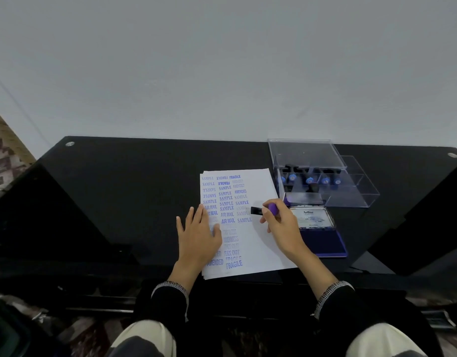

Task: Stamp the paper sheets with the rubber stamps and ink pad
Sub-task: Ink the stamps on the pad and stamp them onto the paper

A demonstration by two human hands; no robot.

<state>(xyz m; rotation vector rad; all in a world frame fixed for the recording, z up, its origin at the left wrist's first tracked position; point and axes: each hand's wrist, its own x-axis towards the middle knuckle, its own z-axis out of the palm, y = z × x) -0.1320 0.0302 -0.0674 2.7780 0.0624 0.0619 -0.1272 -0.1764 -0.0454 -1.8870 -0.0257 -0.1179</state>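
Centrally placed on black table (145, 191): paper sheets (258, 243), already covered in blue stamp marks. Left hand (199, 234) flat, fingers straight, pressing sheets' left edge. Right hand (282, 228) curled around purple-handled stamp (263, 210), held above sheets' right half. Just right of that hand: open ink pad (322, 240). Upper right: clear box (322, 176) holding more stamps.

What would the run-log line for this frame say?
left hand: flat on paper sheets | right hand: grips rubber stamp above sheet | ink pad: open, right of sheets | stamp case: open
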